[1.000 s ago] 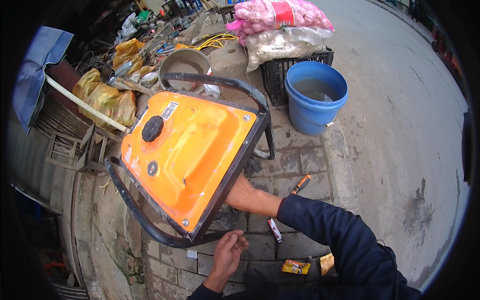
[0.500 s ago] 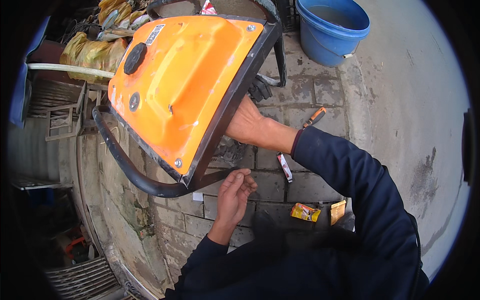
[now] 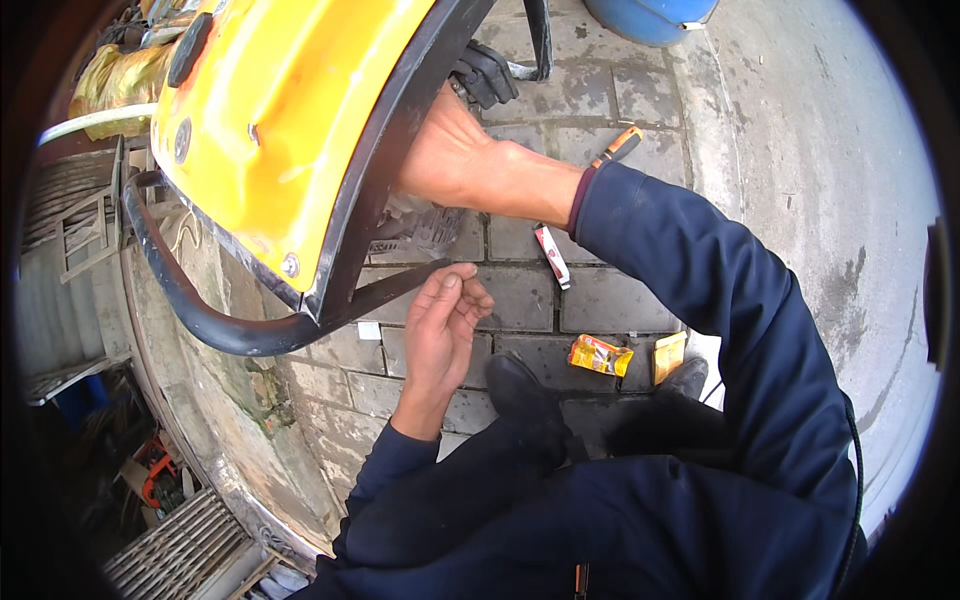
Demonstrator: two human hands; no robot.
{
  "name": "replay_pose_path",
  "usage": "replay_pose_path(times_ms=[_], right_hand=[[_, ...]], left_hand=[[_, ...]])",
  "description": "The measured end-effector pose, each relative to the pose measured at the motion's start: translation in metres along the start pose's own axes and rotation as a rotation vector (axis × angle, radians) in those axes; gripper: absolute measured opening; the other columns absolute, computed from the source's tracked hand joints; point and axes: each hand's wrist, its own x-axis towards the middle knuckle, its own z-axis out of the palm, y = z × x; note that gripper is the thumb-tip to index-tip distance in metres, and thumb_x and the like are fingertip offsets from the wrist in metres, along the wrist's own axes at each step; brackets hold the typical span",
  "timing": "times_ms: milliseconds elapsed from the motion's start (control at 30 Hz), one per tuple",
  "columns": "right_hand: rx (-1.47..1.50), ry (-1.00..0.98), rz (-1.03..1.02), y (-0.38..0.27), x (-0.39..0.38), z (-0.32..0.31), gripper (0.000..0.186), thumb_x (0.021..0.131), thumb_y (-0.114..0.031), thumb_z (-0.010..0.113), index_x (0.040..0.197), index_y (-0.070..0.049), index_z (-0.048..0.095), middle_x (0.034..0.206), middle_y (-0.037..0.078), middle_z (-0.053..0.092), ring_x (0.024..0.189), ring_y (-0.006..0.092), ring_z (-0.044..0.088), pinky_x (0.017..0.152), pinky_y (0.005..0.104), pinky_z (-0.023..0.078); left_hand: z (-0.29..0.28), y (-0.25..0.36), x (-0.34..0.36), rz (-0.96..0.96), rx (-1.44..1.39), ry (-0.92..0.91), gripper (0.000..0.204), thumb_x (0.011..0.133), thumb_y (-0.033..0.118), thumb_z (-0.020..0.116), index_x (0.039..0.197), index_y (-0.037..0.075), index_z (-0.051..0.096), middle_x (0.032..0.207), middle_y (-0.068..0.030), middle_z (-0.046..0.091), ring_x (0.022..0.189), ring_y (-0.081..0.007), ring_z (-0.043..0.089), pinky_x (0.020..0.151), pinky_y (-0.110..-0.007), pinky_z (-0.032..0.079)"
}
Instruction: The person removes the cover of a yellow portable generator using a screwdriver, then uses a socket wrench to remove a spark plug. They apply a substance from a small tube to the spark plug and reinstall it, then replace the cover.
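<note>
A portable generator with an orange fuel tank (image 3: 300,120) and a black tube frame (image 3: 215,325) fills the upper left. My right hand (image 3: 450,155) reaches in under the tank's right edge, and its fingers are hidden behind the frame. Below it, my left hand (image 3: 446,325) is raised with curled fingers, thumb against the index finger. Its fingertips are beside the lower frame tube; whether they pinch something small cannot be seen. A black glove (image 3: 485,75) shows just beyond my right hand.
On the paving lie an orange-and-black-handled tool (image 3: 617,147), a red-and-white tube (image 3: 551,257), a yellow-and-red packet (image 3: 600,355) and a tan packet (image 3: 668,357). A blue bucket (image 3: 650,20) stands at the far right. Metal racks (image 3: 175,550) line the left.
The view has shifted, so the generator now sits farther up and left, and my boots show more. Both hands keep nearly the same place against the frame.
</note>
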Motion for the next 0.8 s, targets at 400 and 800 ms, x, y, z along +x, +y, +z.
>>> replay_pose_path(times_ms=[400, 800], right_hand=[[-0.204, 0.139, -0.105, -0.003, 0.000, 0.006, 0.036, 0.081, -0.013, 0.060, 0.115, -0.003, 0.068, 0.115, 0.018, 0.068, 0.116, 0.0364, 0.060, 0.102, 0.0565, 0.038], [-0.144, -0.044, 0.013, -0.011, 0.008, -0.015, 0.037, 0.085, -0.018, 0.062, 0.117, -0.003, 0.069, 0.121, 0.018, 0.069, 0.114, 0.0372, 0.063, 0.098, 0.0535, 0.044]], left_hand=[[-0.001, -0.005, 0.000, -0.036, 0.016, -0.010, 0.023, 0.108, 0.018, 0.053, 0.120, 0.002, 0.065, 0.095, -0.0055, 0.068, 0.087, -0.0169, 0.066, 0.083, -0.031, 0.055], [-0.002, -0.008, -0.002, -0.032, 0.002, -0.038, 0.023, 0.108, 0.016, 0.053, 0.120, 0.002, 0.066, 0.098, -0.0080, 0.069, 0.090, -0.0182, 0.066, 0.085, -0.033, 0.052]])
